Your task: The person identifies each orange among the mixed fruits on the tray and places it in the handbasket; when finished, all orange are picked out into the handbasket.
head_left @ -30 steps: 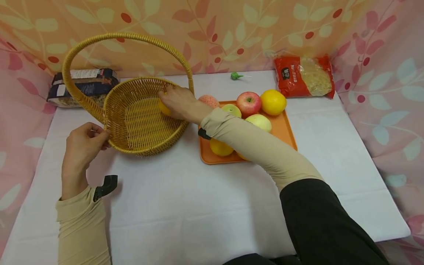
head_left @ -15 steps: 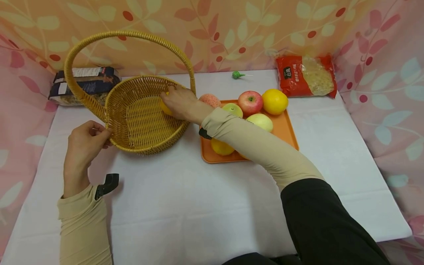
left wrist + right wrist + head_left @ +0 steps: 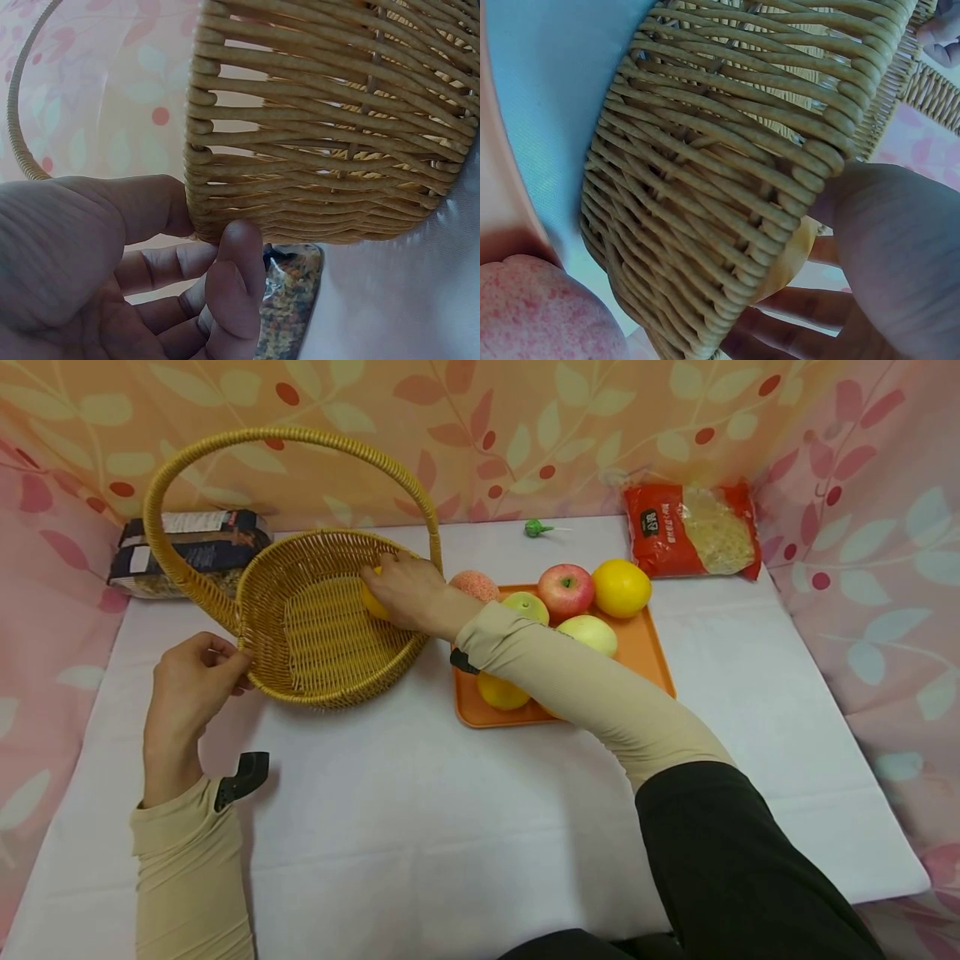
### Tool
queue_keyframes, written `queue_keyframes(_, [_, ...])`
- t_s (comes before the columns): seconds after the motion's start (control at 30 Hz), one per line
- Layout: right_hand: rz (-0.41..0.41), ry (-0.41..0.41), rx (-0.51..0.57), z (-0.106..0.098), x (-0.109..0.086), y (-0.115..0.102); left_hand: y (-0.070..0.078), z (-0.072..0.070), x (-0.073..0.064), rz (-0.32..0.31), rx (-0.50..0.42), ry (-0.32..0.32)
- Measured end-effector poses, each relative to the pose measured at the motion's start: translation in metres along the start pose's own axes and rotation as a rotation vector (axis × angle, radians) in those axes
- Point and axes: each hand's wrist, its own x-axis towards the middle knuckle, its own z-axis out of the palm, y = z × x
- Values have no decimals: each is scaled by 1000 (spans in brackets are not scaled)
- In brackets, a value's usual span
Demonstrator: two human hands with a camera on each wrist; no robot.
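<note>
A woven wicker basket (image 3: 330, 685) with a tall arched handle stands at the left of the table. My left hand (image 3: 197, 681) pinches its left rim between thumb and forefinger; the left wrist view shows the thumb (image 3: 161, 206) at the rim. Reaching over the opposite rim, my right hand (image 3: 408, 592) grips a yellow-orange round fruit (image 3: 372, 600) inside the basket. In the right wrist view the basket wall (image 3: 705, 150) hides most of this fruit (image 3: 791, 259). Otherwise the visible basket floor is bare.
Right of the basket, an orange tray (image 3: 652, 664) bears a red apple (image 3: 565, 592), a speckled pink fruit (image 3: 474, 585) and several yellow and green fruits, partly under my right sleeve. Behind lie a dark bag (image 3: 213, 539), a green lollipop (image 3: 534, 528) and a red bag (image 3: 656, 531).
</note>
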Motion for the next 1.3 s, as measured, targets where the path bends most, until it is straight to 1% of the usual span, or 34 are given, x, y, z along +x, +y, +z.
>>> queue_keyframes(0.33, [-9,8,-2,-1,-1,2,1,-2,1,15,13,13])
queue_keyframes(0.47, [-21,35,-1,-8,-5,3,1,-2,2,10,7,9])
queue_keyframes(0.63, [-55,95,21,-21,-18,7,2,-1,3,9,11,7])
queue_keyframes(0.83, [-115,201,74,-27,-43,15,1,0,4,6,13,-1])
queue_keyframes(1.0, [-171,318,153,-28,-76,23,1,2,4,10,17,0])
queue_keyframes(1.17, [-207,466,245,-29,-113,41,0,1,2,20,29,6])
queue_keyframes(1.3, [-196,576,285,-29,-135,59,-1,0,-1,7,30,2])
